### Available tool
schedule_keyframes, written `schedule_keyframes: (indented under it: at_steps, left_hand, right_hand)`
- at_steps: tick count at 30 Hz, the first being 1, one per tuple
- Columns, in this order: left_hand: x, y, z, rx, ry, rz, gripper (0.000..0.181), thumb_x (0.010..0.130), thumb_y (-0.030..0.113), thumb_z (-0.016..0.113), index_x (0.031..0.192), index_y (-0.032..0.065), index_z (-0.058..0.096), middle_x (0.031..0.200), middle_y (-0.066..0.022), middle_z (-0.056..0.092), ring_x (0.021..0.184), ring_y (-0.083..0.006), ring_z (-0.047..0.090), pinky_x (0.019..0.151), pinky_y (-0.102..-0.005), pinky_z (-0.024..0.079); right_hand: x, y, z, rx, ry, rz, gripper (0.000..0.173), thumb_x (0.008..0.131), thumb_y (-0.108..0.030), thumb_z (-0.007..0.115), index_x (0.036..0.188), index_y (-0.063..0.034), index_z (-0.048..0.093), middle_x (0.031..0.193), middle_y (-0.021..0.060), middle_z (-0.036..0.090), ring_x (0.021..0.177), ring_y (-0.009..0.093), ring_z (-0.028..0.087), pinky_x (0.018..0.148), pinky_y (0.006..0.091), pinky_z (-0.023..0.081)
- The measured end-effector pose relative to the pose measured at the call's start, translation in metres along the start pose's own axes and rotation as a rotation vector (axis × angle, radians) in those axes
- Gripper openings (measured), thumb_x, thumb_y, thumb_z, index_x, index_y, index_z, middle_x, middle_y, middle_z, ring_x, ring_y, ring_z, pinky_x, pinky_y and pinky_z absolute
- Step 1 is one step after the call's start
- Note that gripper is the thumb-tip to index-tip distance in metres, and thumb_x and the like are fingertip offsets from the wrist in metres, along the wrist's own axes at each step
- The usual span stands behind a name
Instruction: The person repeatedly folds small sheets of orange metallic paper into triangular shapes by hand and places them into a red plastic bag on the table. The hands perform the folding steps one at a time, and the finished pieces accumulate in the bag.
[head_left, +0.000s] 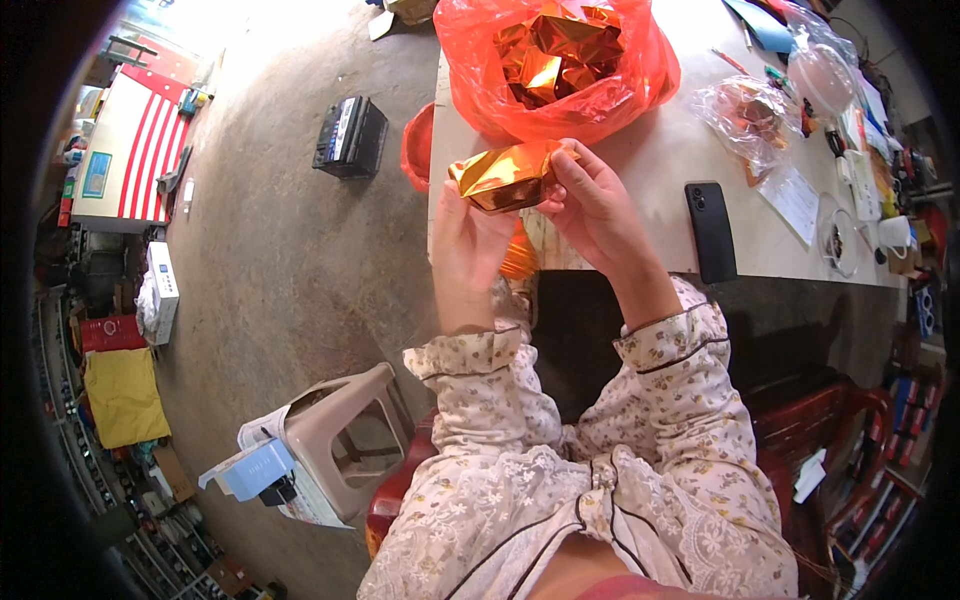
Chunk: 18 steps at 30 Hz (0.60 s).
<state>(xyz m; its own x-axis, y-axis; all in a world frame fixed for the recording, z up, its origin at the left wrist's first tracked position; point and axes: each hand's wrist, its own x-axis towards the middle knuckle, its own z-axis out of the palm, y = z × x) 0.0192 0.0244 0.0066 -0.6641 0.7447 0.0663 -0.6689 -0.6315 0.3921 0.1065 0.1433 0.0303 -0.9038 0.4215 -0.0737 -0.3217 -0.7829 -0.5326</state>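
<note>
A shiny gold-orange foil piece (504, 180), folded into a boat-like shape, is held up over the table's near left edge. My left hand (471, 232) grips its left end from below, the thumb against the side. At its right end, my right hand (589, 196) pinches the foil between thumb and fingers. Just beyond stands a red plastic bag (472, 82), its mouth spread wide. Several foil pieces (559, 56) of the same colour fill the bag. Behind my left wrist, an orange item (519, 251) is partly hidden.
A black smartphone (710, 232) lies at the table's near edge. Clear plastic wrapping (750, 120), a paper sheet (789, 202) and a white mug (895, 235) sit to the right. On the floor at left are a car battery (350, 139) and a plastic stool (337, 439) carrying boxes and papers.
</note>
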Motion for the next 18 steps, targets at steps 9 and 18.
schedule_keyframes:
  at_steps: [9,18]
  left_hand:
    - [0.008,0.006,-0.005,0.128,0.069,0.066,0.042,0.094,0.036,0.050,0.120,0.0036,0.048,0.111,-0.0051,0.057,0.100,-0.0170,0.053,0.085,-0.0318,0.042]
    - [0.012,0.016,-0.015,0.229,0.120,0.070,0.029,0.093,0.028,0.051,0.109,0.0041,0.054,0.097,-0.0041,0.059,0.088,-0.0151,0.054,0.078,-0.0303,0.044]
  right_hand:
    - [-0.009,-0.031,0.022,-0.496,-0.105,-0.382,0.017,0.089,-0.008,0.060,0.102,-0.0026,0.052,0.089,-0.0005,0.057,0.075,0.005,0.054,0.063,0.0184,0.043]
    - [0.034,-0.058,0.011,-1.743,0.170,-1.270,0.015,0.075,-0.004,0.068,0.086,-0.0067,0.059,0.094,0.0040,0.059,0.089,0.026,0.055,0.077,0.0357,0.046]
